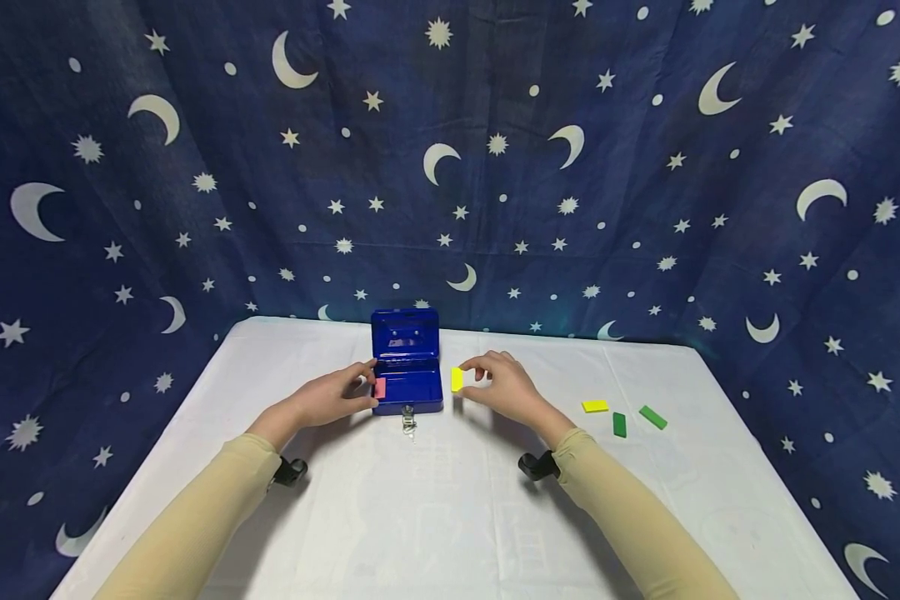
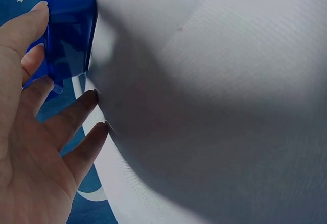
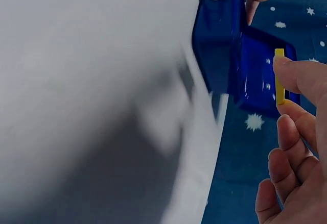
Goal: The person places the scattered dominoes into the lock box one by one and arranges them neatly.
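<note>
A blue metal cash box stands on the white table with its lid raised. Inside, against its left wall, is a pink block. My left hand holds the box by its left side, thumb near the front corner and index finger near the back one. To the right of the box, my right hand pinches a flat yellow block on end between thumb and index finger, raised above the table. In the right wrist view the yellow block shows edge-on, with the lid behind it.
Small keys hang at the lock on the box's front. Farther right on the white cloth lie another yellow block, a dark green block and a lighter green block. A starry blue curtain hangs behind the table.
</note>
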### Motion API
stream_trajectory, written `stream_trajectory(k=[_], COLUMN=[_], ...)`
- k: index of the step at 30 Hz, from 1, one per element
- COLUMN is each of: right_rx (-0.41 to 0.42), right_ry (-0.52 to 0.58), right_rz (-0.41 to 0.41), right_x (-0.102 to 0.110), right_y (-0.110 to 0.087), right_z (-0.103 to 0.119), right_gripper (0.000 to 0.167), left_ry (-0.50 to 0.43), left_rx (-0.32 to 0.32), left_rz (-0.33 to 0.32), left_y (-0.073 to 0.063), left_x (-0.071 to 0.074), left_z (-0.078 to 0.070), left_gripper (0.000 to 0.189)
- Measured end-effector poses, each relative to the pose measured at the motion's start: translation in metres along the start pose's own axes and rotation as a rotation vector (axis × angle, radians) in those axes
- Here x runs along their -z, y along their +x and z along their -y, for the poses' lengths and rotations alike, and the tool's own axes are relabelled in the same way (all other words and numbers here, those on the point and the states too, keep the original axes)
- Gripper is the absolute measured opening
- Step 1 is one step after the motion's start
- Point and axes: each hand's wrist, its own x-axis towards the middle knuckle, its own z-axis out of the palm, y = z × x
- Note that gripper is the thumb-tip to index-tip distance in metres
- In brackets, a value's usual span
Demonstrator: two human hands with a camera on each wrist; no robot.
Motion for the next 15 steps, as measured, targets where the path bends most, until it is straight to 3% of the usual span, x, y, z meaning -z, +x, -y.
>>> stream_trajectory(k=[15], right_rx=[-0.018], right_ry=[-0.057], right_rz=[0.031], right_x=[-0.028], right_y=[0.032], right_z=[0.033], right_gripper=[0.044], left_ry=[0.002], left_rx=[0.035], left_rz=[0.005], left_y=[0.002], left_x=[0.0], left_z=[-0.002], left_gripper=[0.048])
